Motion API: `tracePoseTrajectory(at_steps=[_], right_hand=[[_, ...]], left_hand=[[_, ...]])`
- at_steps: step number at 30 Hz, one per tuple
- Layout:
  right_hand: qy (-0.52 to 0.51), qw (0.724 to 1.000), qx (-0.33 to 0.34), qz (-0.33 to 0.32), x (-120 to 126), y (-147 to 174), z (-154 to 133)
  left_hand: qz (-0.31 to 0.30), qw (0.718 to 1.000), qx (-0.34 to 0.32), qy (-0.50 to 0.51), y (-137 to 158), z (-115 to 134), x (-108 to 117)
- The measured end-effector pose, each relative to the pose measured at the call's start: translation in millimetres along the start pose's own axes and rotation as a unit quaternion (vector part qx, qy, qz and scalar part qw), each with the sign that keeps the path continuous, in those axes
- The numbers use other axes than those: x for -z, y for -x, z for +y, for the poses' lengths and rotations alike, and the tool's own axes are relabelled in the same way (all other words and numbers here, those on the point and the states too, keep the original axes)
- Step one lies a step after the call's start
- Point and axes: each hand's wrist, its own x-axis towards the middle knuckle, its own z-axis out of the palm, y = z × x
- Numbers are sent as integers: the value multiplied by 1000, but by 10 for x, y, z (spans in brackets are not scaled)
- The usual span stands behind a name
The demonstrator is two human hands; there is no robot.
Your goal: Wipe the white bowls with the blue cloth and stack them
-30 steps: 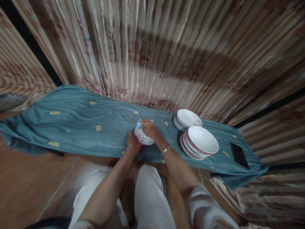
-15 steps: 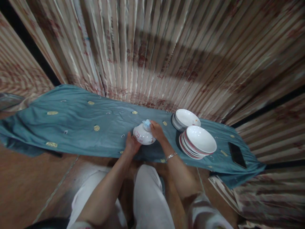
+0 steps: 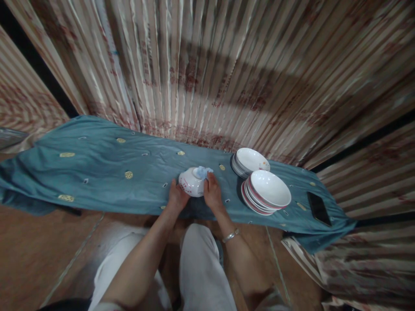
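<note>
A white bowl point(image 3: 191, 183) with a red floral pattern is held upside down above the front part of the cloth-covered table. My left hand point(image 3: 178, 196) grips its left side, with the fingers partly hidden beneath it. A light blue cloth point(image 3: 202, 172) lies against the bowl's foot and right shoulder. My right hand point(image 3: 212, 190) is closed on this cloth, pressing it to the bowl's right side. To the right of my right hand stands a stack of white bowls point(image 3: 271, 189) with red rims, tilted slightly.
Behind the red-rimmed stack sits another stack of white dishes point(image 3: 252, 160). A dark phone point(image 3: 319, 208) lies near the right end of the teal tablecloth point(image 3: 103, 172). A striped, patterned curtain point(image 3: 194, 77) hangs along the table's far side.
My right hand has slid the cloth from the bowl's foot toward its right side, moving down and to the right. My left hand keeps hold of the bowl.
</note>
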Motion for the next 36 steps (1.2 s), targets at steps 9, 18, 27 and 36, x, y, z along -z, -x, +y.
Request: tracePoseTrajectory(at_steps=[9,18,27,36], right_hand=[[34,998,57,17,170,212,-125],[15,995,92,-19,158,40,-226],[109,986,85,-91,222,-172,-350],[142,979,122,-86,278,-303,-298]], left_hand=[[8,1000,-10,-15,74,9,-53],[-37,999,2,2,-56,2,52],[-52,999,4,13,-40,-13,29],[-28,1000,4,4,2,5,9]])
